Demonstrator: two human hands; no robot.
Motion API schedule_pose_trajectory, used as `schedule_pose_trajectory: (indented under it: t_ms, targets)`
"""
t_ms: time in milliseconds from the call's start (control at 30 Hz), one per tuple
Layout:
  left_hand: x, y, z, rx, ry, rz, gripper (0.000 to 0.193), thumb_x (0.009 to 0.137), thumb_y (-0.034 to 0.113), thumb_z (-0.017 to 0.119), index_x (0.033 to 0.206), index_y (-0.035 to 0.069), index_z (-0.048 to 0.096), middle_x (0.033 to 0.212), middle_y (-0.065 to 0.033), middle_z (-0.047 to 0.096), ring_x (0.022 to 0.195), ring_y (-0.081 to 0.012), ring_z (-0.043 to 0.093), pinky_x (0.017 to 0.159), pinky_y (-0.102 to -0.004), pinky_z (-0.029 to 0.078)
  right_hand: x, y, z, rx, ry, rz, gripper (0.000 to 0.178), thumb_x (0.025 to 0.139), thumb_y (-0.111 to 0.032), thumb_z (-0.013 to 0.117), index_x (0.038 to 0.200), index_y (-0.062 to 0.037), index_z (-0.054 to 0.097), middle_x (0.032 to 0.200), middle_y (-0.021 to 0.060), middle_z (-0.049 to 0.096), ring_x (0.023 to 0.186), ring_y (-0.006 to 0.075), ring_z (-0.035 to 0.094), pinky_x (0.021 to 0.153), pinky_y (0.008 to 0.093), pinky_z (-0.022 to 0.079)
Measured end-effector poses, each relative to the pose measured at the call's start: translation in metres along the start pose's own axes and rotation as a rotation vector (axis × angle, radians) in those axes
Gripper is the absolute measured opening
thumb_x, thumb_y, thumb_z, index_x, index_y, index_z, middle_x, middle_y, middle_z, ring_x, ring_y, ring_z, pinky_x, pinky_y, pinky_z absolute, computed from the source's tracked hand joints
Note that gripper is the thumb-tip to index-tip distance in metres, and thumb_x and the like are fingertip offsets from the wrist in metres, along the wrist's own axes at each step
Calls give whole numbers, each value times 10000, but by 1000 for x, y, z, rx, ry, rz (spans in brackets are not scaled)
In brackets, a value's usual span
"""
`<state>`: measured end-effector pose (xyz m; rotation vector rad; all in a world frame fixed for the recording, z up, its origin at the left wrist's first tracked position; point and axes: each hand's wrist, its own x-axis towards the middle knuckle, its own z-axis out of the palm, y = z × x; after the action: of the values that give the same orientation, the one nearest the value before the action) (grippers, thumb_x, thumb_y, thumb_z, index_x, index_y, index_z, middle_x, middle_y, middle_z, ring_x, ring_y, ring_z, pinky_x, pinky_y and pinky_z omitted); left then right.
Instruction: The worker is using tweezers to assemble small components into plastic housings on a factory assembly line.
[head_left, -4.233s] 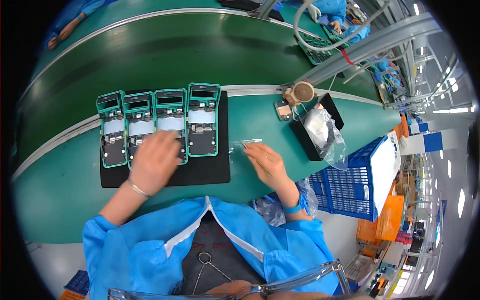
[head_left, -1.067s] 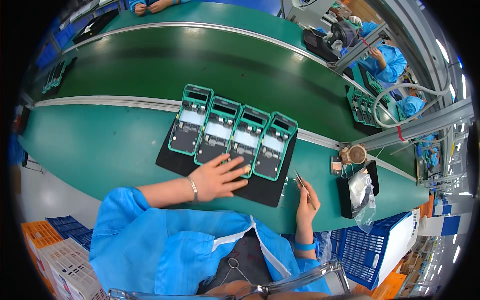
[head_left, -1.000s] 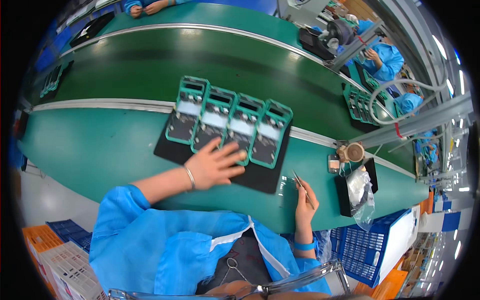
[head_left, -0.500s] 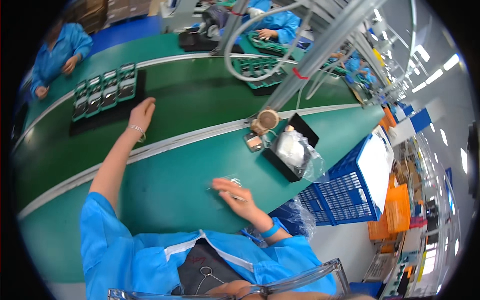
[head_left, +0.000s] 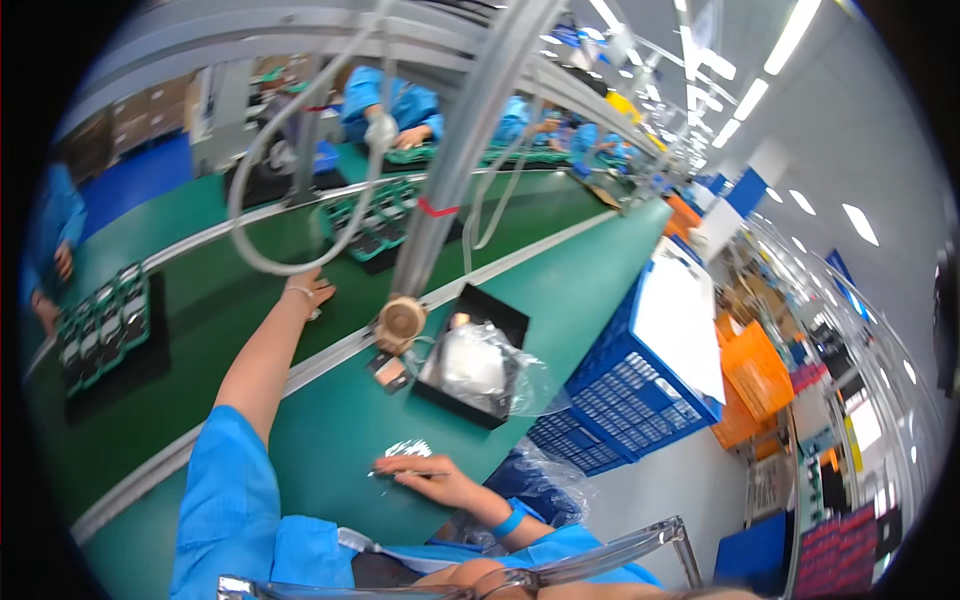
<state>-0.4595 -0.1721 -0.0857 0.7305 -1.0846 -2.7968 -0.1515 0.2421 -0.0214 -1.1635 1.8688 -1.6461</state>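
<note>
My left hand [head_left: 312, 292] reaches out over the dark green belt, its fingers loosely apart and holding nothing that I can see. Just beyond it lies a tray of green circuit boards [head_left: 370, 225] on a black base. My right hand [head_left: 430, 476] rests low over the near green worktop, its fingers closed around a slim metal tool [head_left: 440, 473], possibly tweezers. Beside those fingers a clear sheet with white, shiny small pieces [head_left: 408, 448] lies on the worktop.
An open black box [head_left: 470, 400] holds clear plastic bags, next to a round tan device [head_left: 400, 322] by a metal post [head_left: 440, 170]. Blue crates [head_left: 630, 370] stand at the right. Another board tray [head_left: 105, 330] sits at far left. Co-workers in blue sit across the belt.
My view has swung to the right. The left hand has moved from beside the left board tray toward the other one. The right hand stays low over the worktop with the slim tool.
</note>
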Motion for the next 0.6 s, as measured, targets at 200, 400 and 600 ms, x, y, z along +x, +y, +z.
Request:
schedule_pose_trajectory:
  t_ms: [200, 400, 600]
  targets:
    - [39, -21, 102, 61, 152, 67, 792, 945, 325, 770, 1560, -1, 390, 1617, -281, 353, 1303, -545, 538, 1021, -590, 543, -1, -2, -11, 32, 10, -32, 259, 1030, -56, 631, 1269, 10, 707, 1362, 158, 688, 1297, 300, 635, 1101, 404, 501]
    - [52, -22, 137, 32, 393, 152, 579, 857, 444, 841, 1237, 46, 660, 1205, -159, 582, 912, -287, 585, 667, -387, 545, -4, -3, -13, 73, 22, -51, 249, 1033, -54, 624, 1256, 31, 694, 1352, 171, 687, 1278, 316, 644, 1086, 419, 509]
    - [90, -3, 114, 146, 528, 212, 612, 812, 378, 881, 1217, -24, 661, 997, -136, 629, 707, -196, 551, 504, -360, 393, 0, -2, -9, 72, -58, -59, 272, 1020, -47, 632, 1275, 30, 686, 1399, 172, 661, 1311, 338, 626, 1089, 416, 506]
